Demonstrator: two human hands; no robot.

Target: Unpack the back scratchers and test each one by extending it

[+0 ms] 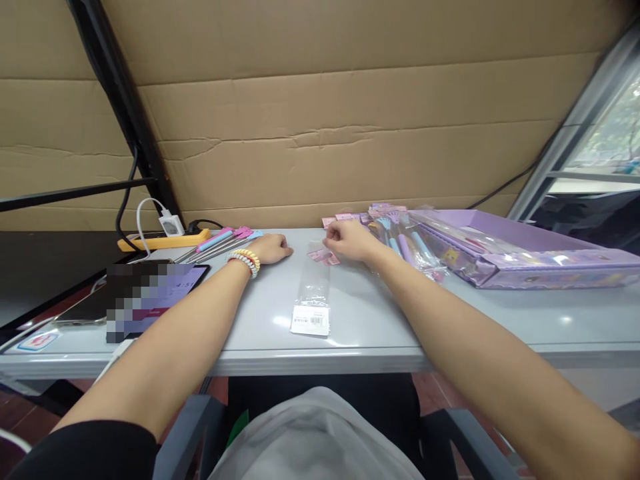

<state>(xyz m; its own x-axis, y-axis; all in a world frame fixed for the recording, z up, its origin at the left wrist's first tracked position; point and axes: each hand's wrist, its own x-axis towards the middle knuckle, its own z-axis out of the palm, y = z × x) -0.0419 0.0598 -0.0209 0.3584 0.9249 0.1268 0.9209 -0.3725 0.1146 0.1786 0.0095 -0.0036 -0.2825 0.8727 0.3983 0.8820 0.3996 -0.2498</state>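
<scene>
- Fingers point(334, 233) of the right hand point(354, 243) pinch narrowly beside a pink card point(325, 258); cannot tell what they grip.
- Left hand point(270, 249) curls loosely near the back edge of the tabletop point(370, 327); cannot tell if it holds anything.
- 1 clear bag point(313, 283) lies mid-tabletop, its white label point(304, 320) toward the front edge.
- 1 purple box point(550, 275) sits right.

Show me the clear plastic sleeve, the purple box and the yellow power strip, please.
Clear plastic sleeve point(314, 285), head view: its transparent middle.
Purple box point(555, 274), head view: its front wall.
Yellow power strip point(163, 244), head view: the side facing the camera.
</scene>
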